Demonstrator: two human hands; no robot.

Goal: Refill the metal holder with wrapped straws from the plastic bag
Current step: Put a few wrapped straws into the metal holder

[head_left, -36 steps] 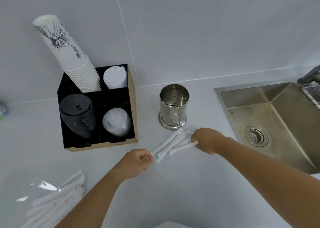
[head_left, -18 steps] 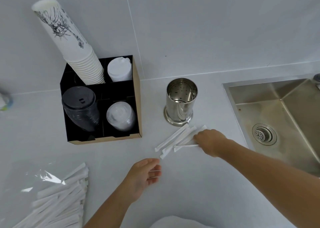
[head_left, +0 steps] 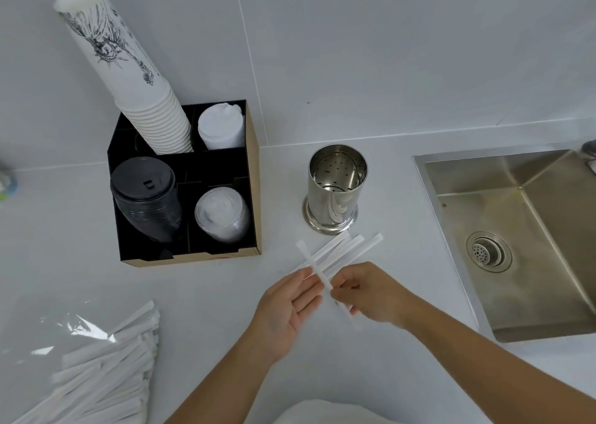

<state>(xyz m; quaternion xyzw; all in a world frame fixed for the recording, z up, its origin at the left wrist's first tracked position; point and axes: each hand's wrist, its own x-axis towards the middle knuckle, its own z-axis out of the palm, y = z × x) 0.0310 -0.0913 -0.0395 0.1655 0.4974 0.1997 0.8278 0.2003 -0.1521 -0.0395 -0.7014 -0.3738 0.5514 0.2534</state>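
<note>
No readable text, brand or number anywhere; paper cup stack [head_left: 129,68] carried only a black line drawing, no legible lettering.

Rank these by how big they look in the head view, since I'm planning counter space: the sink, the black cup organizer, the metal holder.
1. Sink, though cut off at the right edge.
2. Black cup organizer, close behind the sink in apparent size, so that order is unsure.
3. Metal holder, clearly smallest.

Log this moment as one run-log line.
right hand: pinches one wrapped straw | left hand: open beside it | loose straws: on counter | metal holder: empty | plastic bag: still holds straws
</note>
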